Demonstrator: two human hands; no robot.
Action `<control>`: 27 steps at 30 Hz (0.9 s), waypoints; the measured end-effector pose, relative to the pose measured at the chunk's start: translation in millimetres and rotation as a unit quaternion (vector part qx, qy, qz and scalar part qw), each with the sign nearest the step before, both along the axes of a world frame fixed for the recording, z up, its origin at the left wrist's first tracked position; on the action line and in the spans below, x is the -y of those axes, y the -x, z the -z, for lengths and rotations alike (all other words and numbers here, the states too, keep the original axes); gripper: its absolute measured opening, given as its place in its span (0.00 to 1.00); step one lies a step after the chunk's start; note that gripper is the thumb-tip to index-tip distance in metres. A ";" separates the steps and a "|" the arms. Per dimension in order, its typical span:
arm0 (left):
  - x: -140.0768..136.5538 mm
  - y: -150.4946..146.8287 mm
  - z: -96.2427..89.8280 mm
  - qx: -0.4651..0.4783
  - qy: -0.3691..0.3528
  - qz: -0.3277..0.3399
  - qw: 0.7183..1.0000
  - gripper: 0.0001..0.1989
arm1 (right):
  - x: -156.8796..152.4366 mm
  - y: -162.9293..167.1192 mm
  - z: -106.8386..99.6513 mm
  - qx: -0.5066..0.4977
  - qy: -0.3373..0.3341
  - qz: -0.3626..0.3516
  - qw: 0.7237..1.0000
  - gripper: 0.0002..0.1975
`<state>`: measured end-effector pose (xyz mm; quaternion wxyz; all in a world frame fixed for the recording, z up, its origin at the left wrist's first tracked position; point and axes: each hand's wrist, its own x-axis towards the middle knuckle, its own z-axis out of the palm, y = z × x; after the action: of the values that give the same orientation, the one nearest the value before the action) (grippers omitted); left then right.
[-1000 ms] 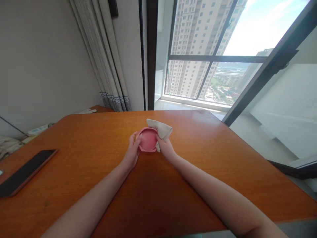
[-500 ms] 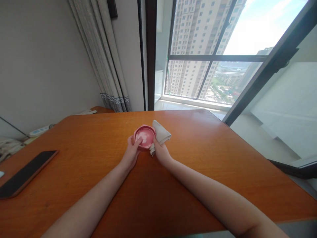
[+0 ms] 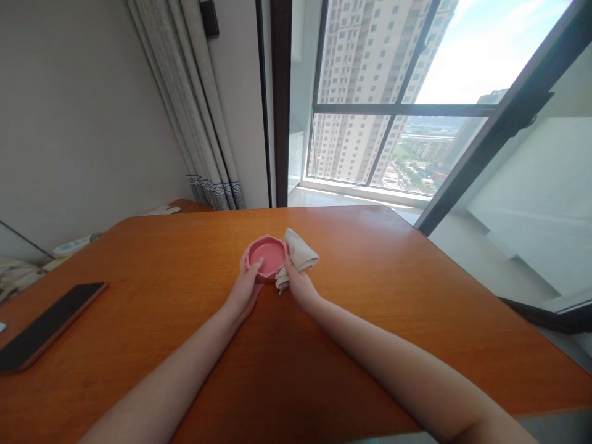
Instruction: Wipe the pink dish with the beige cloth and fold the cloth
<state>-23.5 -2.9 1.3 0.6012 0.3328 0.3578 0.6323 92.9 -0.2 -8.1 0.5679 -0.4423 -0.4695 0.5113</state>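
Observation:
A pink round dish [image 3: 268,254] with a wavy outer rim is held above the wooden table, its hollow side facing me. My left hand [image 3: 245,283] grips its left side, the thumb over the rim and the other fingers beneath. At the dish's right edge, my right hand [image 3: 300,285] is closed on a folded light-grey cloth [image 3: 301,251] and presses it against the rim. A crumpled end of the cloth hangs below the dish, between the hands. The fingers under the dish and cloth are mostly hidden.
The wooden table [image 3: 370,296] spreads out around my arms. A long black slab with a reddish edge [image 3: 50,327] lies at the left. Behind the left edge is a white power strip [image 3: 73,245]. A grey curtain [image 3: 185,98] and a glass door frame [image 3: 485,117] stand beyond.
The dish has shifted slightly left and tilted, so the glare inside it is gone. The cloth has dropped a little with my right hand. Both hands keep their hold.

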 end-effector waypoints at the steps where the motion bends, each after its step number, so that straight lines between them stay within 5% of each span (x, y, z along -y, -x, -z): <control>1: 1.4 -0.9 -1.5 0.002 0.005 0.022 1.000 0.26 | -1.5 -2.3 -1.8 0.004 -0.010 0.009 1.000 0.26; 5: 3.3 -0.3 -5.4 0.011 0.007 0.048 0.999 0.23 | -7.9 -9.6 -7.3 -0.008 -0.026 0.023 0.999 0.30; 13: -10.4 12.5 5.0 -0.059 0.028 -0.042 0.997 0.17 | -5.3 -5.8 -7.6 -0.020 -0.058 -0.025 0.998 0.29; 19: -10.7 11.9 7.5 0.011 -0.012 -0.129 0.992 0.15 | 15.0 10.6 4.4 0.038 -0.076 -0.043 0.995 0.28; 27: -0.2 4.7 -6.0 -0.009 -0.019 0.007 1.000 0.19 | -6.9 -16.4 -8.8 0.058 -0.157 -0.014 0.986 0.21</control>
<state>-28.2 -2.8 7.2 0.5957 0.3525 0.3492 0.6316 109.3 6.7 0.7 0.5948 -0.3703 -0.5821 0.4126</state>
